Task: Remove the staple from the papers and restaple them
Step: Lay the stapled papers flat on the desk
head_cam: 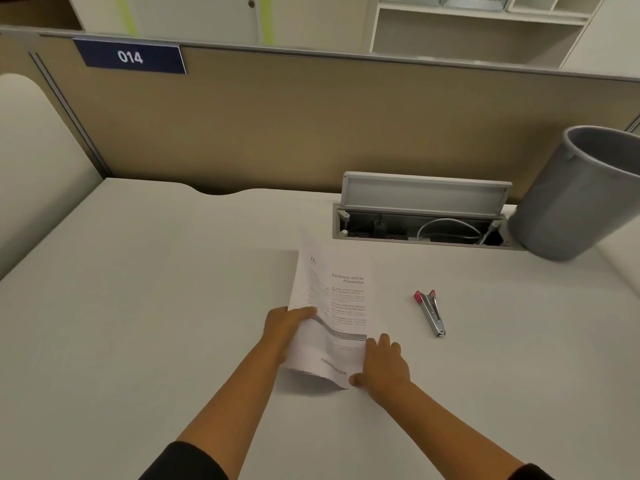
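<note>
A set of printed white papers point(332, 306) lies at the middle of the desk, its left side lifted and bent upward. My left hand point(285, 329) grips that raised left edge, with the thumb on top of the sheet. My right hand point(382, 365) holds the lower right corner of the papers, thumb against the sheet and fingers lying on the desk. A small stapler point(431, 311), silver with a red end, lies on the desk to the right of the papers, apart from both hands. No staple can be made out on the papers.
A white desk point(173, 306) runs to a tan partition point(277, 126) at the back. An open cable tray point(422, 230) with its lid raised sits behind the papers. A grey bin point(575, 195) stands at the back right.
</note>
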Available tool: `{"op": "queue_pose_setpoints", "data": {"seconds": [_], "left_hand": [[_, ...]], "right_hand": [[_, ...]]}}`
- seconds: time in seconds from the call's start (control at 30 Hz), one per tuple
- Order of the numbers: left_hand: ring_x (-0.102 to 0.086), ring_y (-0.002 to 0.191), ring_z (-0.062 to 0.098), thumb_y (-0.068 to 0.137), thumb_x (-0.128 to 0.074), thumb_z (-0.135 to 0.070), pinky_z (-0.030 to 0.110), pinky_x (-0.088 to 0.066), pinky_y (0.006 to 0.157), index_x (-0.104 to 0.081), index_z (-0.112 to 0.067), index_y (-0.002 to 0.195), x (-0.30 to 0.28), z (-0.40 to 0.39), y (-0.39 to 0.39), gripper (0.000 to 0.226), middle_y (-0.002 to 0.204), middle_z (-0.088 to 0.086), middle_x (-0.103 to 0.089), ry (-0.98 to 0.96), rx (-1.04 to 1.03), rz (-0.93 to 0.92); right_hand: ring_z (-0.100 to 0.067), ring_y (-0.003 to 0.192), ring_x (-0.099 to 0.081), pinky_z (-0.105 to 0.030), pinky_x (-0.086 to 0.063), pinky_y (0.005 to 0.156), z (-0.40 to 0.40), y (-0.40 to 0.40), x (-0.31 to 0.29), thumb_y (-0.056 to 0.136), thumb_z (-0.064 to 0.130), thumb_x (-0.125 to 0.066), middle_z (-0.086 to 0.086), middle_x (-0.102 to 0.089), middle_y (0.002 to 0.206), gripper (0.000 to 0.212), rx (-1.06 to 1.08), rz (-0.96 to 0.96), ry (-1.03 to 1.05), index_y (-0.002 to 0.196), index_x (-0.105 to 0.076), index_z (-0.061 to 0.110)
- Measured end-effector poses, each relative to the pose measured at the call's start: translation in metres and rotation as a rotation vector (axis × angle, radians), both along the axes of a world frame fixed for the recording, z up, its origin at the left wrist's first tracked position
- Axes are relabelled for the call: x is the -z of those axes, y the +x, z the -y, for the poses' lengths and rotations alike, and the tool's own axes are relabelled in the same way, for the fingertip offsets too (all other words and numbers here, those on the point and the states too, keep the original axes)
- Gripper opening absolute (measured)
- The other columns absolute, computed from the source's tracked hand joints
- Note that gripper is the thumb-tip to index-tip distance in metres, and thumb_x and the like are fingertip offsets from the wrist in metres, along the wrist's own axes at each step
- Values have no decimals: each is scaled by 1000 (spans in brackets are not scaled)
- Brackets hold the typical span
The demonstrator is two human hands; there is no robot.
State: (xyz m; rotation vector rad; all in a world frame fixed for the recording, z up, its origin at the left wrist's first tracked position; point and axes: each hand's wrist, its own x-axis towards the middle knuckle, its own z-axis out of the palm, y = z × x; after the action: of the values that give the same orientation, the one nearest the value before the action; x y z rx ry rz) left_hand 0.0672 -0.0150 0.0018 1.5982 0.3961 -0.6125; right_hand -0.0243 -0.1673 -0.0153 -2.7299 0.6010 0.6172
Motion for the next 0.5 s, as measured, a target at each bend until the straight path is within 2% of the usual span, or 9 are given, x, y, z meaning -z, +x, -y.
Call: {"op": "queue_pose_setpoints", "data": {"seconds": [0.07, 0.17, 0.23, 0.3, 0.37, 0.4, 0.43, 0.5], "left_hand": [[-66, 89, 31, 77, -67, -10, 39, -53, 78, -68, -6, 92, -5, 2, 6, 15, 101, 15, -70, 156, 55, 171], [-61, 80, 22, 87, -56, -15, 29, -45, 65, -67, -7, 100, -13, 6, 8, 18, 102, 10, -69, 465, 167, 441], [-55, 76, 17, 91, -50, -19, 25, -39, 64, -66, -10, 100, -25, 7, 8, 20, 101, 7, -69, 617, 201, 584], [-52, 70, 18, 94, -44, -21, 25, -37, 61, -63, -12, 94, -41, 5, 7, 22, 95, 6, -69, 808, 271, 743], [-52, 62, 19, 93, -44, -19, 25, -34, 54, -62, -14, 95, -58, 2, 1, 19, 87, 6, -70, 972, 323, 924], [-57, 60, 22, 89, -51, -13, 25, -36, 51, -65, -14, 99, -65, -1, -4, 17, 85, 7, -71, 1009, 324, 1045], [-63, 60, 26, 81, -61, -4, 25, -43, 49, -68, -11, 101, -70, -4, -10, 22, 86, 10, -73, 1012, 318, 1173], [-71, 71, 32, 58, -74, 13, 35, -56, 55, -72, -3, 98, -68, -13, -21, 43, 91, 16, -74, 1020, 295, 1382]], "right_hand": [[-23, 114, -39, -29, -43, 83, 1, 1, 0, 78, 41, -68, -7, -37, 127, 67, -7, 3, -3, 129, -36, 13], [-26, 119, -37, -34, -43, 91, 7, 5, -5, 77, 45, -68, -8, -33, 132, 73, -15, -28, 36, 133, -34, 14], [-30, 127, -34, -38, -37, 102, 15, 10, -13, 77, 50, -67, -11, -29, 140, 79, 9, -57, 162, 139, -32, 14], [-29, 132, -34, -37, -33, 105, 23, 12, -25, 78, 51, -66, -11, -30, 147, 80, 144, -18, 416, 142, -33, 14], [-24, 126, -41, -36, -39, 95, 28, 13, -40, 81, 54, -60, -6, -37, 146, 74, 343, 89, 717, 140, -37, 16], [-23, 122, -44, -37, -40, 91, 30, 14, -47, 82, 58, -54, -4, -40, 144, 71, 443, 137, 857, 138, -40, 17], [-23, 120, -46, -39, -42, 90, 33, 13, -53, 83, 63, -47, -4, -43, 142, 69, 547, 196, 1026, 136, -42, 18], [-29, 116, -52, -44, -48, 88, 43, 17, -60, 82, 72, -32, -9, -52, 135, 74, 745, 305, 1436, 130, -47, 18]]}}
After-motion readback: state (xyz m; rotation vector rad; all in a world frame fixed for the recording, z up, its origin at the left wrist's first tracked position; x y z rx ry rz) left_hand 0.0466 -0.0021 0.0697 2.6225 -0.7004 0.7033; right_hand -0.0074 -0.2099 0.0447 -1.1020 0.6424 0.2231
